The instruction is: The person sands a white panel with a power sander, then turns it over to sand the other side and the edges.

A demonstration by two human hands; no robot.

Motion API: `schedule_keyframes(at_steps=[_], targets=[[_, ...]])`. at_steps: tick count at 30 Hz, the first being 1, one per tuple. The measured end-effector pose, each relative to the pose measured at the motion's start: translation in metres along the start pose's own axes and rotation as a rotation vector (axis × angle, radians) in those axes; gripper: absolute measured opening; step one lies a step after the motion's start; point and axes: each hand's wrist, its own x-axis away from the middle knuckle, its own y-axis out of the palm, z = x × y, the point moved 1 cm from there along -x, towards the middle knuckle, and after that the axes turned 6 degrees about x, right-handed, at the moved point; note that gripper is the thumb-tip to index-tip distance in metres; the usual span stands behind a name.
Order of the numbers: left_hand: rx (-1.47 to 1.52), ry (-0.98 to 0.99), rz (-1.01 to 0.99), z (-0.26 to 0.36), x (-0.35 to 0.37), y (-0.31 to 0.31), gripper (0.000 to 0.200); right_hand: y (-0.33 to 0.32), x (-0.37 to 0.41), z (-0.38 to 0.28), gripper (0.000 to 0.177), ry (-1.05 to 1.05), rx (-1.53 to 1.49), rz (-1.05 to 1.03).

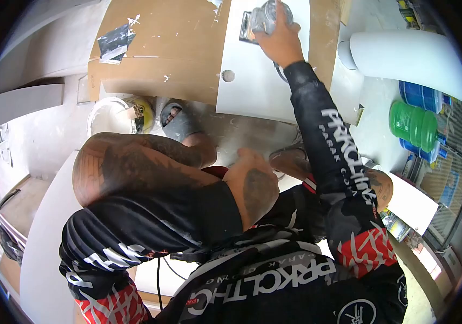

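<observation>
At the top of the view, my right hand is wrapped round a small power sander, with one finger stretched over its top. The sander's flat, dark-edged base is on a white panel that has a round hole near its left edge. Part of a dark cord shows beside my right wrist. My left hand hangs between my knees, back uppermost, apart from the panel; its fingers are mostly hidden.
Brown cardboard lies under the panel, with a dark taped patch on it. A white bucket stands near my sandalled foot. To the right are a white roll, green and blue water jugs and a wire rack.
</observation>
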Motion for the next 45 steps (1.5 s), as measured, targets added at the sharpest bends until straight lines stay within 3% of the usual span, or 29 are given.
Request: schedule_keyframes(at_steps=[1, 2, 4, 8, 10, 13, 20, 27, 30, 32, 34, 38, 41, 42, 45], targets=[[-0.005, 0.001, -0.014, 0.000, 0.000, 0.000, 0.015, -0.004, 0.006, -0.004, 0.096, -0.132, 0.077, 0.093], [-0.009, 0.002, -0.028, 0.001, 0.001, 0.001, 0.016, -0.009, 0.024, 0.000, 0.097, -0.036, 0.066, -0.020], [0.021, 0.037, -0.056, 0.001, 0.002, 0.002, 0.021, -0.010, 0.065, 0.007, 0.091, -0.199, 0.023, 0.062], [0.016, 0.081, -0.113, 0.002, 0.002, 0.001, 0.026, -0.025, 0.149, 0.000, 0.091, -0.149, -0.023, -0.105], [0.012, 0.054, -0.049, 0.004, 0.003, 0.004, 0.023, -0.028, 0.176, -0.003, 0.091, -0.162, -0.041, -0.105], [-0.034, 0.021, 0.025, 0.005, 0.001, 0.001, 0.023, -0.031, 0.170, -0.008, 0.092, -0.139, -0.039, -0.114], [0.053, 0.020, -0.025, 0.002, -0.001, -0.007, 0.024, -0.016, 0.057, 0.008, 0.094, -0.187, 0.004, 0.028], [0.058, -0.016, -0.005, -0.002, -0.002, -0.010, 0.023, -0.004, -0.090, 0.005, 0.100, -0.088, 0.013, -0.006], [0.055, -0.008, 0.073, -0.005, -0.002, -0.009, 0.024, -0.002, -0.163, 0.013, 0.103, -0.141, 0.049, 0.006], [0.074, -0.024, 0.012, -0.006, -0.006, -0.015, 0.024, -0.002, -0.200, 0.020, 0.104, -0.148, 0.062, -0.033], [0.079, -0.028, -0.048, -0.008, -0.007, -0.017, 0.025, 0.007, -0.213, 0.037, 0.105, -0.078, 0.176, 0.071], [0.047, 0.006, -0.033, -0.007, -0.008, -0.013, 0.026, 0.005, -0.154, 0.046, 0.106, -0.136, 0.121, 0.058], [0.068, 0.015, -0.059, -0.009, -0.007, -0.015, 0.026, -0.018, -0.058, 0.017, 0.101, -0.034, 0.035, -0.062], [0.072, 0.013, -0.067, -0.009, -0.007, -0.017, 0.026, -0.012, -0.032, 0.025, 0.099, -0.148, 0.032, 0.002], [0.090, -0.006, -0.071, -0.003, -0.011, -0.007, 0.025, -0.024, 0.053, 0.014, 0.096, -0.110, -0.042, -0.084]])
